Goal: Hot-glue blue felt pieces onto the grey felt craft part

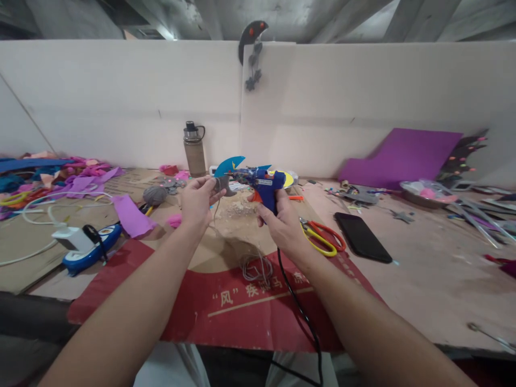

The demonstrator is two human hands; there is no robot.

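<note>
My right hand (284, 223) is wrapped around the handle of a blue hot glue gun (265, 189) with an orange trigger. The gun's nozzle points left, close to a small grey curved piece (226, 186) pinched in my left hand (197, 201). Grey yarn (216, 212) hangs from that piece, and a loose coil of yarn (257, 267) lies below on the red and brown paper (193, 314). Behind my left fingers shows a blue crescent-shaped piece (230, 166); whether it touches the grey piece, I cannot tell. A black cord (291, 293) runs down from the gun.
Scissors with yellow and red handles (324, 239) and a black phone (362, 237) lie on the right. A bottle (194, 150) stands at the back. On the left are a grey yarn ball (155, 195), a blue power strip (91, 252) and felt scraps (88, 185).
</note>
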